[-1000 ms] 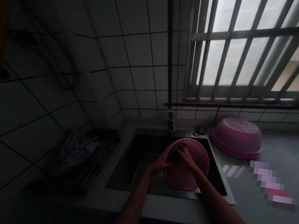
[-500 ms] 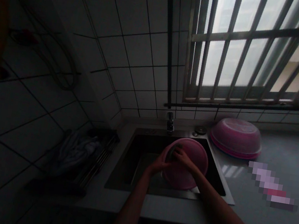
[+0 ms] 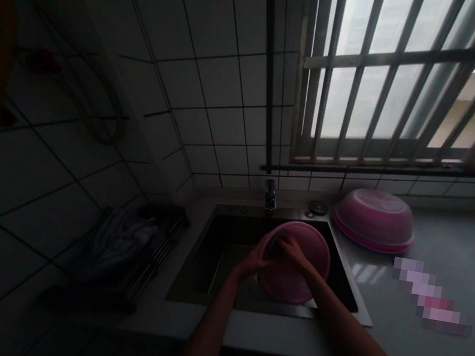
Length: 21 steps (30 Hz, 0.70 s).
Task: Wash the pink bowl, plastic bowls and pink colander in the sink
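A pink plastic basin [image 3: 308, 244] sits tilted in the sink [image 3: 197, 278], its open side facing me. My left hand [image 3: 249, 262] is closed on the basin's left edge. Inside the basin, my right hand [image 3: 291, 251] presses a dark cloth or scouring pad [image 3: 275, 240] against the left part of the inner wall. The dim light and the fingers hide most of that pad, so its exact kind does not show. Behind the basin rises the metal faucet [image 3: 270, 194].
Upside-down pink basins [image 3: 374, 219] stand on the counter [image 3: 450, 238] right of the sink. A blurred-out long item [image 3: 427, 295] lies before them. A dark drain stopper [image 3: 318, 207] rests behind the sink. Crumpled cloth [image 3: 121, 243] lies on a dark rack [image 3: 155, 261] at left.
My right hand and the dark pad have shifted very slightly against the basin's inner wall. My left hand keeps its hold on the edge.
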Motion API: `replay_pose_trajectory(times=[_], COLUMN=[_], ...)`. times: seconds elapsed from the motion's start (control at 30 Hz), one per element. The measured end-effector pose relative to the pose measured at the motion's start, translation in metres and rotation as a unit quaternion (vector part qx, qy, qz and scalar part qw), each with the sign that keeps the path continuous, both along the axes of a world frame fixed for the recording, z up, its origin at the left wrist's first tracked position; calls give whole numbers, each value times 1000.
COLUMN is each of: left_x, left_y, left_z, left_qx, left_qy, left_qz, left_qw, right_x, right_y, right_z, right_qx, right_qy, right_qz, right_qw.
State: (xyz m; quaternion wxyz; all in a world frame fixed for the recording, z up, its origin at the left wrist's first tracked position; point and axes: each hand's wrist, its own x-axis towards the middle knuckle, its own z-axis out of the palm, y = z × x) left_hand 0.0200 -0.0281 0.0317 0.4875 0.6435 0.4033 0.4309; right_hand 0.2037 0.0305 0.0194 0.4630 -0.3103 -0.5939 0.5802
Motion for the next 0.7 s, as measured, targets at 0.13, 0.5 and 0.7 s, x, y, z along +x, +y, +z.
replay_pose_trajectory(times=[0.13, 0.5, 0.7], left_x=[-1, 0, -3], left_y=[-1, 0, 2], left_z=[-1, -1, -5], left_qx=[-14, -26, -22], left_qy=[-1, -14, -3], left_qz=[0, -15, -3], left_qw=[1000, 999, 1000], right_x=[-11, 2, -3], right_y=[-15, -5, -7], right_z=[-3, 9, 4], right_qx=[-24, -55, -46], right_qy=[-43, 31, -9], right_qz=[134, 0, 80], right_qw=[990, 998, 996])
